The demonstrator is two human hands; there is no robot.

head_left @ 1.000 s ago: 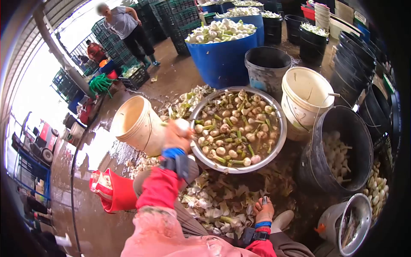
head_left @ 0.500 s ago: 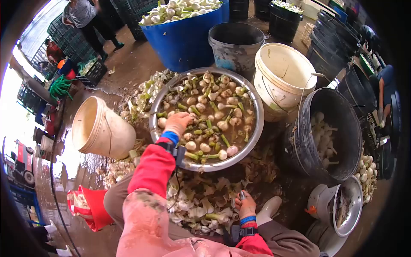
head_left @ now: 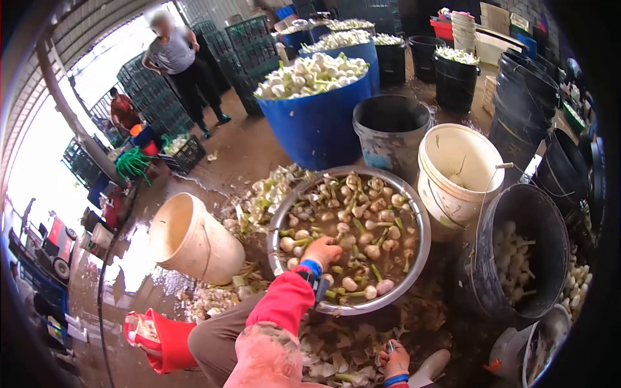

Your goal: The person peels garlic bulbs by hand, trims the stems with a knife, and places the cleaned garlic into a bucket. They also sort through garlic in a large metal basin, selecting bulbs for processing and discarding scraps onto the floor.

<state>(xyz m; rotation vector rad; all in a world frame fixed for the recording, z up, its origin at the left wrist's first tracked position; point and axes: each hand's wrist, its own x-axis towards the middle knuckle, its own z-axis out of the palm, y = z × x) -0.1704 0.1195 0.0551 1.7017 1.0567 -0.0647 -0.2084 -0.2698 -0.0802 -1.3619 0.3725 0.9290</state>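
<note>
A wide metal basin (head_left: 424, 249) holds brown water and many garlic bulbs (head_left: 372, 252) with short green stems. My left hand (head_left: 322, 252), in a red sleeve with a blue wristband, reaches over the basin's near left part. Its fingers are curled around a garlic bulb among the others, mostly hidden by the hand. Low in the view, my right hand (head_left: 394, 363) is closed beside my boot, above peeled garlic skins (head_left: 339, 359). A small grey metallic piece shows at its fingers; I cannot tell its kind.
White buckets (head_left: 194, 242) (head_left: 456, 161) flank the basin. A black bucket (head_left: 479, 258) with garlic stands at right, a blue tub (head_left: 317, 129) heaped with garlic behind. A red bag (head_left: 169, 346) lies at left. A person (head_left: 178, 58) stands at the back by stacked crates.
The camera view has tilted up, so everything sits lower and farther right. My left hand has shifted slightly toward me over the basin, its fingers now more curled. The right hand remains low.
</note>
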